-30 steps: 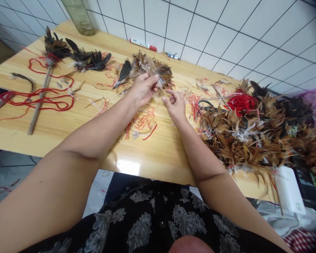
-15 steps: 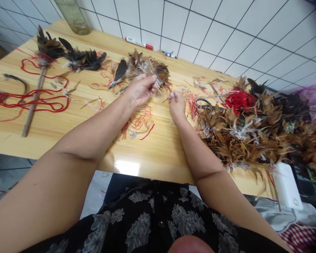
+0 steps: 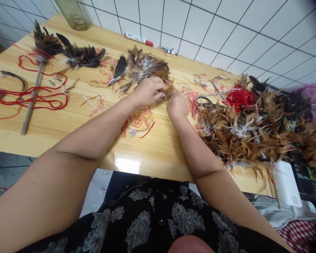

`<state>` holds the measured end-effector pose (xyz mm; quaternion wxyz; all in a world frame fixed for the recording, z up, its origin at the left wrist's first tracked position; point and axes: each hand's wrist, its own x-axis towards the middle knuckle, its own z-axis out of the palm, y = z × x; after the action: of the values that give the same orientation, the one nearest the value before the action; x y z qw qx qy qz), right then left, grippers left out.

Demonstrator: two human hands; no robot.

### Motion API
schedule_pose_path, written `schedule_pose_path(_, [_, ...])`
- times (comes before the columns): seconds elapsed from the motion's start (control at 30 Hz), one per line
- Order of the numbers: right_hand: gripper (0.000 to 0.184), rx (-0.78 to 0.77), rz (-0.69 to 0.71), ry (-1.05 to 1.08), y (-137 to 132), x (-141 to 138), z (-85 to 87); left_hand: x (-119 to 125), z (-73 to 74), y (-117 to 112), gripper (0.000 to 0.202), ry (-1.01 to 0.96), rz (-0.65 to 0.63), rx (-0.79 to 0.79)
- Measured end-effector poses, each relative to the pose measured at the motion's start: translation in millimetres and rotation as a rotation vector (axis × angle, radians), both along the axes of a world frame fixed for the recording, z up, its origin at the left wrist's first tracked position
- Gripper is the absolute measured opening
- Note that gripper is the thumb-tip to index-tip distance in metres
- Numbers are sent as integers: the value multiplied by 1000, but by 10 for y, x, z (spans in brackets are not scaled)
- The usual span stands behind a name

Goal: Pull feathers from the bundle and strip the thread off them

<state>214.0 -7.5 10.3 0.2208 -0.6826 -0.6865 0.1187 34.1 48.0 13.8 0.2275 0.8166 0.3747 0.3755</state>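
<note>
1. Both hands close together, near touching: left hand [image 3: 149, 92] and right hand [image 3: 177, 104], neither spread.
2. Left fingers [image 3: 160, 88] pinching a small tuft of brown feathers [image 3: 170, 89] near its base; right fingers [image 3: 171, 99] curled up against same tuft, exact grip partly hidden.
3. Main change: right hand closed in from its separate spot, gap between hands gone, tuft now worked by both hands instead of left alone. Whitish bit seen earlier in left fingers no longer visible.
4. Directly behind tuft: loose bunch of brown and black feathers [image 3: 142, 66]. Below it, just past left wrist: tangle of red thread scraps [image 3: 138, 121].
5. Right of tuft: black-handled scissors [image 3: 204, 101], then red yarn [image 3: 241, 98], then large heap of brown feathers [image 3: 242, 140].
6. Left of tuft, well apart: feathers bound on a wooden stick [image 3: 33, 91], beside loops of red cord [image 3: 28, 95].
7. Farther beyond tuft: red-capped marker [image 3: 138, 39] near tiled wall [image 3: 226, 31], at back edge of wooden table [image 3: 68, 140].
</note>
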Motion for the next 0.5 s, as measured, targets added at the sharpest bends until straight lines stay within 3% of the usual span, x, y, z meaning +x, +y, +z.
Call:
schedule_pose_path(0.13, [31,-17,71,-61,-24,-19,43,62,-17,-41,20,166,-44,42])
schedule_pose_path(0.3, [27,91,134,5,-10,-19,-31,31,16,-48,32,234,5,6])
schedule_pose_path(0.4, [27,151,101,-21,16,19,-95,-1,51,-59,29,182,48,-58])
schedule_pose_path(0.5, [29,224,64,25,92,100,-177,-8,63,-53,28,-41,116,-196])
